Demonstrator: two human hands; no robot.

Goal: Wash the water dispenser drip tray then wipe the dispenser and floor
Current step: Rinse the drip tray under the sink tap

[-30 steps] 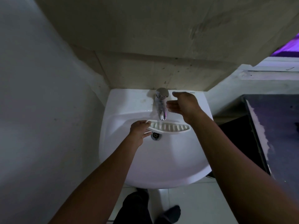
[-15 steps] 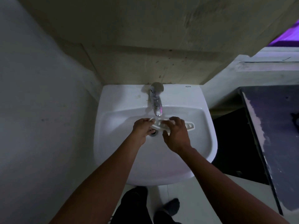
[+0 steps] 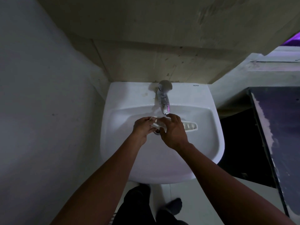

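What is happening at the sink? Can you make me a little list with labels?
place: white sink against a wall
thing being washed: white slotted drip tray, held over the basin
left hand: grips the tray's left end
right hand: laid over the tray's middle
tap: silver, spout just above the hands
water: too dim to tell if running
drain: partly seen between the hands

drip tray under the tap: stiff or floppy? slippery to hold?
Likely stiff: the drip tray juts straight out past the right hand without sagging. Probably light, being thin slotted plastic. Possibly slippery: it sits right below the faucet, so the left hand gripping its end helps.
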